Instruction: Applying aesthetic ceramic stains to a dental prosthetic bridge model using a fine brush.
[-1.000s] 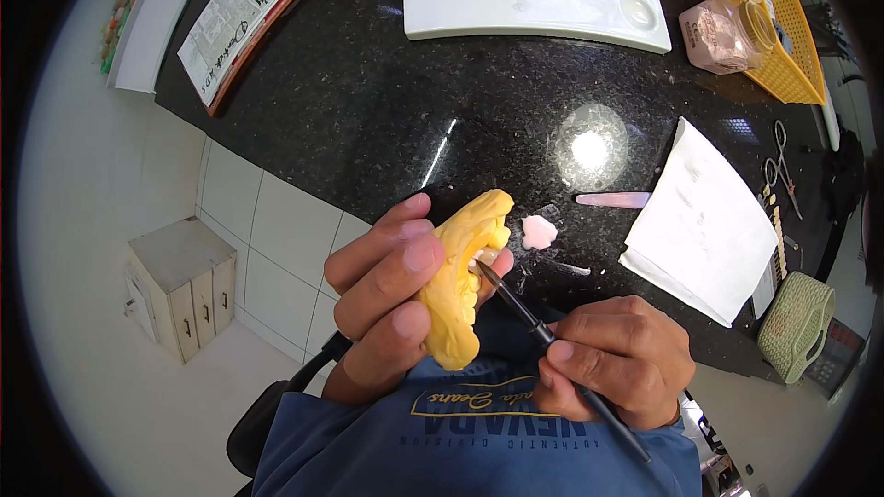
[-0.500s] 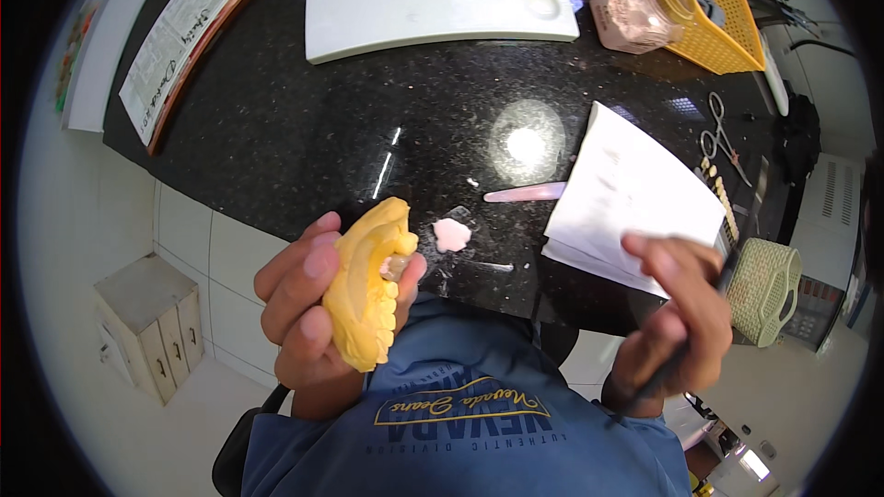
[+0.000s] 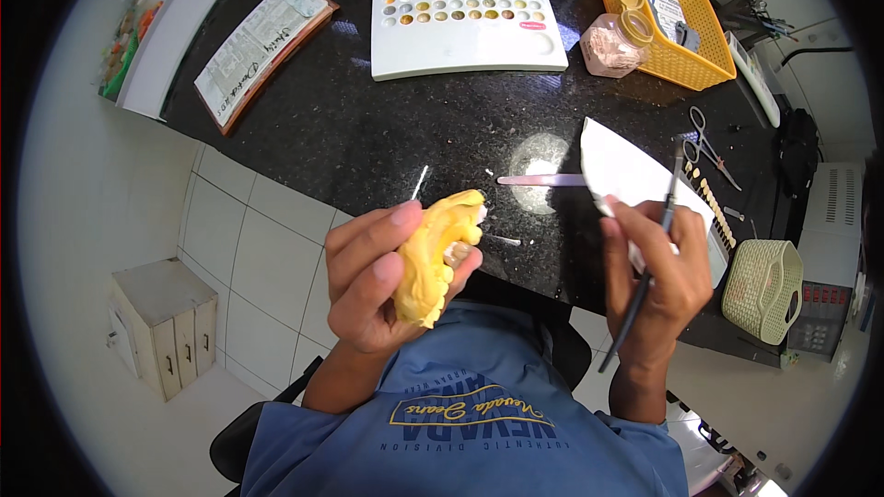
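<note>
My left hand holds a yellow dental cast with several moulded teeth and a pale white piece among them. My right hand grips a long dark brush, tip pointing upward, while its fingers pinch the lower left corner of a folded white paper sheet. A pink tapered stick lies just left of the sheet. Only a bit of pink-white paste shows behind the cast; the cast hides the rest.
A white colour palette, yellow basket, pink powder jar and framed slab are on the black counter. Scissor-like forceps, tooth-coloured samples and a woven green basket sit at the right. A small cabinet stands lower left.
My right hand has pulled the brush away from the cast and moved right and up onto the paper, which it now grips. The view has shifted. My left hand still holds the cast.
</note>
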